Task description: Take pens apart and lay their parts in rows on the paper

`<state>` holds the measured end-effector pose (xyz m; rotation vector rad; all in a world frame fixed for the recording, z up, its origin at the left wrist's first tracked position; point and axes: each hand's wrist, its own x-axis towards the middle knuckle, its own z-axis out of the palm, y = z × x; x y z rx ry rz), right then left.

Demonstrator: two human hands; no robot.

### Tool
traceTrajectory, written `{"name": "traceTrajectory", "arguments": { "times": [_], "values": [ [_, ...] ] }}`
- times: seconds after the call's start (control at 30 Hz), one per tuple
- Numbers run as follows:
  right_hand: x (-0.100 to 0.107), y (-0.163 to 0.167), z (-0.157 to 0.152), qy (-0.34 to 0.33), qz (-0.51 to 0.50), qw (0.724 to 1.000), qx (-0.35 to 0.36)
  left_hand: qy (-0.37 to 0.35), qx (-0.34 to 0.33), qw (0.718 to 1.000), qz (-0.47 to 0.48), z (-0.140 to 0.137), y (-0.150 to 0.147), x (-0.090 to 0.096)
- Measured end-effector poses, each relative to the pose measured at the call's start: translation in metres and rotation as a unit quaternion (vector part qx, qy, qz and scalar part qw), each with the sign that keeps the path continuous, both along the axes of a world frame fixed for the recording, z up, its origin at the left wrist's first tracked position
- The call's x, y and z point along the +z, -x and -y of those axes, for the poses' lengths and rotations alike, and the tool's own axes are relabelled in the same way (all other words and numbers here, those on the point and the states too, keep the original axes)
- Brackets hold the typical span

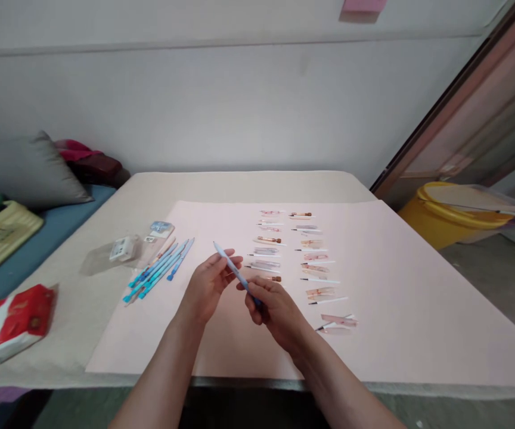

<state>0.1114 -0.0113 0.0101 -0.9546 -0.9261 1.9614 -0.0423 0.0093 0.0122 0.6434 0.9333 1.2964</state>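
Observation:
A light-blue pen (pixel 232 264) slants across in front of me, its tip pointing up and to the left. My right hand (pixel 272 302) grips its lower, darker blue end between thumb and fingers. Around the upper part, my left hand (pixel 210 281) is closed, thumb on one side and fingers behind. Left of my hands lies a bunch of blue and turquoise pens (pixel 161 271). To the right, two columns of pen parts are laid out: clear pinkish barrels (pixel 338 320), thin white refills (pixel 328 301) and brown pieces (pixel 269 240).
A pink sheet (pixel 400 322) covers much of the table (pixel 74 325). Left are a clear plastic bag with a white box (pixel 123 248), a blue eraser-like piece (pixel 161 226) and a red tissue pack (pixel 16 322). A yellow bin (pixel 445 223) stands beyond the right edge.

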Motion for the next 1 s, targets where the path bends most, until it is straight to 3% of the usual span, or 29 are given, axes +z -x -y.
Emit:
{"name": "traceTrajectory", "arguments": {
  "times": [0.13, 0.3, 0.4, 0.5, 0.6, 0.83, 1.0],
  "values": [
    [-0.001, 0.002, 0.000, 0.057, -0.077, 0.995, 0.025, 0.003, -0.009, 0.997, 0.074, 0.000, -0.002, 0.002],
    [0.000, 0.004, 0.000, 0.115, -0.148, 0.981, 0.044, -0.001, -0.025, 0.997, 0.073, 0.004, -0.013, 0.001],
    [0.001, 0.004, -0.001, 0.063, -0.112, 0.991, 0.035, 0.000, 0.005, 0.999, 0.051, 0.005, -0.016, 0.000],
    [0.003, 0.006, 0.001, -0.037, 0.013, 0.999, 0.005, 0.019, 0.039, 0.999, 0.029, 0.005, -0.017, -0.002],
    [0.005, 0.008, 0.004, -0.101, 0.129, 0.986, -0.008, 0.018, 0.064, 0.998, -0.008, 0.004, -0.016, -0.004],
    [0.006, 0.004, 0.004, -0.071, 0.063, 0.995, -0.017, 0.017, -0.009, 0.997, 0.072, 0.005, -0.011, 0.006],
    [0.008, 0.003, 0.004, -0.098, 0.098, 0.990, -0.009, 0.005, 0.012, 0.999, 0.050, 0.003, -0.010, 0.004]
  ]
}}
